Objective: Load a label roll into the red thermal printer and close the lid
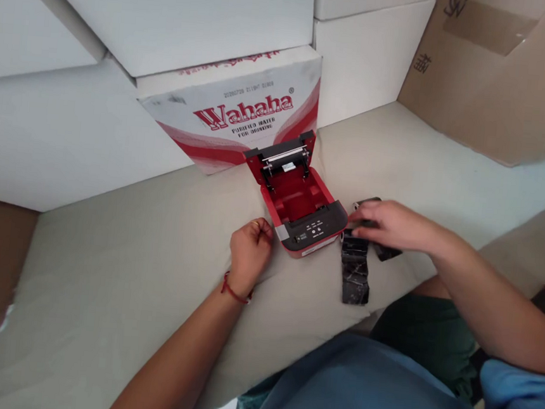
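Note:
A red and black label printer (315,227) lies on the cloth with its lid (284,154) raised, so the red inner bay shows bare. My left hand (250,250) rests in a loose fist at the printer's near left corner, with nothing visible in it. To the printer's right, my right hand (385,224) bends its fingers around a roll of black, shiny ribbon; the hand hides part of the roll. A wrinkled black strip (356,275) trails from there toward me. Another black piece (386,253) pokes out under the palm.
A Wahaha water carton (242,113) stands right behind the printer, against stacked white boxes (213,15). At the back right is a brown cardboard box (498,78). Beige cloth (117,280) covers the surface, whose front edge runs close to my body.

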`<state>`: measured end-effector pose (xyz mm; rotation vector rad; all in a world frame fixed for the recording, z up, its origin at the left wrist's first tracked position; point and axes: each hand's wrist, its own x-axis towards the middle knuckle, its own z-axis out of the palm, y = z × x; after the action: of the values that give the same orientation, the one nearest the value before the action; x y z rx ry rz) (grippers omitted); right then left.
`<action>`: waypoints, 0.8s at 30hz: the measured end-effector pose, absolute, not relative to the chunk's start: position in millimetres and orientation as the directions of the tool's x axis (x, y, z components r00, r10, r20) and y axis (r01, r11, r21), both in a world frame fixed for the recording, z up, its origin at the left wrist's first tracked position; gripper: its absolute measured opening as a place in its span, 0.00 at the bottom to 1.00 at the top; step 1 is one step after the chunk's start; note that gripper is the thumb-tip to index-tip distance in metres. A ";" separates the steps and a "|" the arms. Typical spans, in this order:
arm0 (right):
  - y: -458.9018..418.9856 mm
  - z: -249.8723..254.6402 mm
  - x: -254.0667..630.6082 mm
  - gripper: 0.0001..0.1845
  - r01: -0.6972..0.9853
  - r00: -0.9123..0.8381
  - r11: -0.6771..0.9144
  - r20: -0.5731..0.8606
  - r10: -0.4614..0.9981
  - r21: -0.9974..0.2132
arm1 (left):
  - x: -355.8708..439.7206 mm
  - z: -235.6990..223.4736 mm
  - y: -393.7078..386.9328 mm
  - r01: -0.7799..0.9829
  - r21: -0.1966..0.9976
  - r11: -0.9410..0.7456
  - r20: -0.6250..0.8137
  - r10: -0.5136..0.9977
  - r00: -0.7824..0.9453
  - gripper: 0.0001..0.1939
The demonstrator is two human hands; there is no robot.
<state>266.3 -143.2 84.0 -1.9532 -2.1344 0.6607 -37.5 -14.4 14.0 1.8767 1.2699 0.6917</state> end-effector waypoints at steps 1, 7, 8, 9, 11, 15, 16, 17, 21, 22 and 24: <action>-147.9 79.5 257.8 0.20 0.909 -0.132 0.037 -0.202 0.970 -0.416 | -37.8 13.4 -14.3 0.526 0.820 -0.226 0.023 0.931 0.364 0.10; -167.2 124.5 266.2 0.17 0.829 -0.264 0.077 -0.265 0.928 -0.554 | -39.4 7.8 -13.5 0.512 0.822 -0.251 0.047 0.924 0.379 0.09; -166.0 143.9 273.4 0.17 0.769 -0.335 0.115 -0.243 0.911 -0.629 | -39.5 6.9 -13.4 0.506 0.823 -0.258 0.055 0.923 0.380 0.09; -162.0 163.1 278.8 0.18 0.724 -0.392 0.153 -0.220 0.893 -0.672 | -39.5 6.2 -13.3 0.500 0.824 -0.266 0.066 0.922 0.382 0.09; -145.8 193.0 278.9 0.20 0.692 -0.446 0.215 -0.174 0.878 -0.689 | -39.2 5.3 -12.9 0.486 0.825 -0.288 0.094 0.919 0.383 0.09; -92.6 196.3 233.7 0.19 0.822 -0.345 0.252 -0.094 0.934 -0.511 | -38.7 7.2 -14.6 0.445 0.826 -0.347 0.200 0.917 0.345 0.08; -79.7 188.1 218.2 0.17 0.879 -0.305 0.238 -0.104 0.947 -0.414 | -39.1 8.7 -16.6 0.433 0.822 -0.369 0.251 0.918 0.306 0.08; -68.5 178.9 203.4 0.17 0.930 -0.245 0.196 -0.126 0.961 -0.311 | -39.7 10.6 -19.6 0.420 0.810 -0.410 0.330 0.910 0.252 0.08; -44.0 152.6 164.7 0.19 0.996 -0.086 0.080 -0.175 0.981 -0.045 | -42.1 20.9 -40.8 0.354 0.552 -0.755 0.762 0.629 0.153 0.08; -41.4 150.2 160.4 0.20 0.997 -0.080 0.076 -0.185 0.979 -0.029 | -42.0 23.5 -47.1 0.322 0.458 -0.829 0.817 0.535 0.215 0.11; -37.1 148.2 155.8 0.20 0.997 -0.082 0.081 -0.219 0.972 -0.014 | -40.5 27.7 -58.3 0.261 0.325 -0.909 0.838 0.405 0.365 0.17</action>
<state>155.8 -37.1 148.2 -2.2242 -2.4162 0.2630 -40.5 -58.3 27.7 2.4799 0.6088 1.5839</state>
